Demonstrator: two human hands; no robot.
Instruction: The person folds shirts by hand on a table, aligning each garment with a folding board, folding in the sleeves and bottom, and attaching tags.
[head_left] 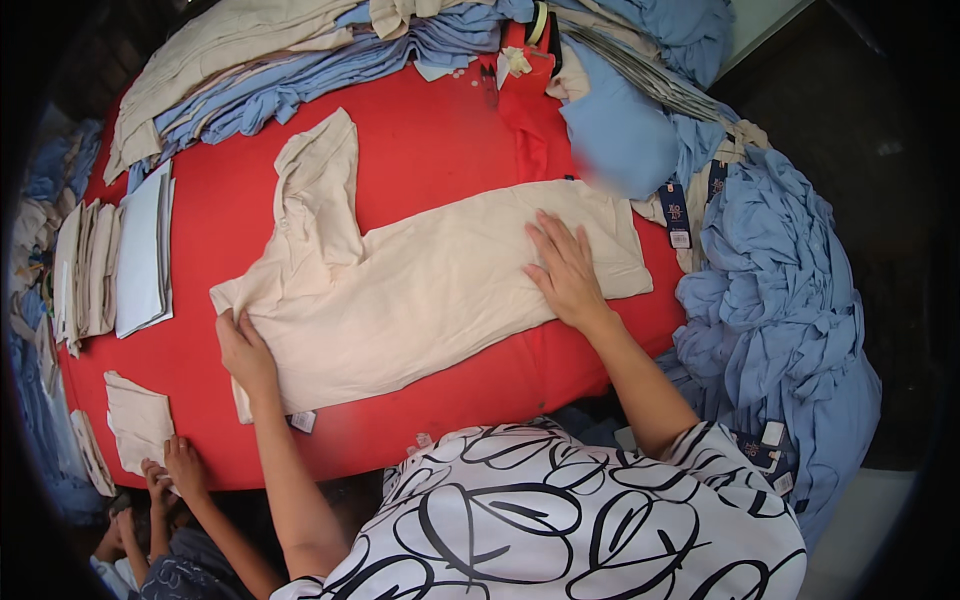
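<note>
A cream shirt [420, 275] lies lengthwise across the red-covered table in front of me, its body folded narrow. One sleeve [318, 180] sticks out away from me near the left end, loosely creased. My left hand [247, 355] pinches the shirt's edge at that left end, thumb and fingers closed on the cloth. Toward the other end my right hand [568, 268] rests flat on the fabric, fingers spread. A small white tag [303, 421] shows beside the shirt's near left corner.
Blue garments [770, 290] heap up on the right, with dark hang tags [676, 215] beside them. Blue and cream stacks [330, 70] line the far edge. At left are folded cream pieces [88, 270] and flat white sheets [146, 250]. Another person's hands [172, 470] hold a cream garment [138, 420].
</note>
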